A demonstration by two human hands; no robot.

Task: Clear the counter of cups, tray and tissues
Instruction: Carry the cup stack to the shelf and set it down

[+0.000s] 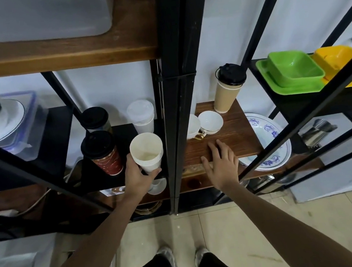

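Observation:
My left hand (139, 175) grips a stack of white paper cups (147, 151) near its base, holding it upright over the front edge of the black shelf (125, 131). Beside it on that shelf stand a red lidded cup (104, 154), a dark lidded cup (96, 120) and a stack of clear plastic cups (141, 115). My right hand (220, 164) lies flat, fingers spread, on the front of the wooden shelf (235, 134) and holds nothing. On that shelf are two white teacups (207, 122) and a tan lidded cup (227, 89).
A black metal post (175, 111) divides the two shelves between my hands. A blue-patterned plate (270, 141) lies right of my right hand. Green trays (292, 75) and a yellow tray (340, 62) sit higher right. Diagonal black bars (303, 125) cross in front. Tiled floor lies below.

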